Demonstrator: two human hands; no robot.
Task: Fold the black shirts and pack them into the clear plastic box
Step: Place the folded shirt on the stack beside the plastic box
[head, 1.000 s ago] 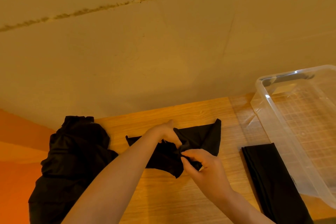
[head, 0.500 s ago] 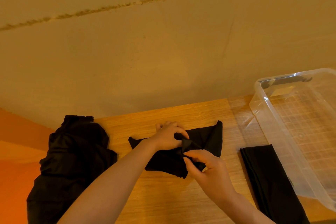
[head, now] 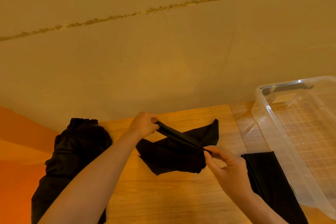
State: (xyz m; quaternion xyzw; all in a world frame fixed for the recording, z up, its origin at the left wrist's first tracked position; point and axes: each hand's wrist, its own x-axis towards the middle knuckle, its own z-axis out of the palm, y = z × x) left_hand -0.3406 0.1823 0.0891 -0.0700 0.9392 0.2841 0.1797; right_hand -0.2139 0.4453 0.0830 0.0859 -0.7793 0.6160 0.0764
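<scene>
A wooden desk [head: 163, 202] with pale grain runs up to a plain wall; on its left part lies a rumpled heap of black shirts [head: 76, 151], reaching the near edge of view; near the middle a loose black shirt [head: 174, 160] rests partly on the wood; to the right lies a folded black shirt [head: 271, 178], just beside the clear plastic box [head: 291, 132], which stands on the desk's right end.
</scene>
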